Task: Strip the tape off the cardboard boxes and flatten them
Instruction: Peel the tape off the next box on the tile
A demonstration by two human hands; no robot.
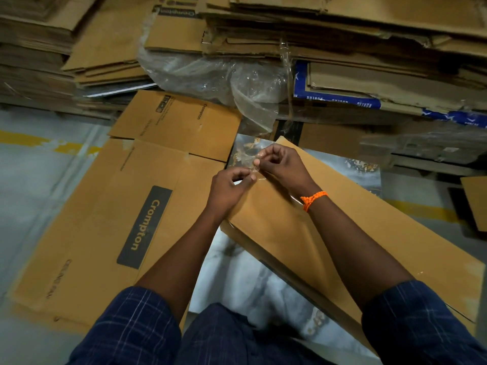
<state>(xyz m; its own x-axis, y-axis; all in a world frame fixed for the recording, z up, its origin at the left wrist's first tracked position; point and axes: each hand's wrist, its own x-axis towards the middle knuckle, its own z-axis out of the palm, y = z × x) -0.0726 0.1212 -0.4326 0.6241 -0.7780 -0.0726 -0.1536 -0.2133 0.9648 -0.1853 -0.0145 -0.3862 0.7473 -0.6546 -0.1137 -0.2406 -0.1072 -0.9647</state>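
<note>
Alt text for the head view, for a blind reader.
The left hand and right hand pinch a strip of clear tape over a plain brown cardboard box. A flattened Crompton box lies to its left, cardboard stacks behind.

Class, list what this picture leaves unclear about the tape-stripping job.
Head view: the tape pinched by left hand and right hand is transparent; its length is untraceable.
Head view: the right sleeve covers the near end of the box.
Head view: blue carton print is blurred.
</note>
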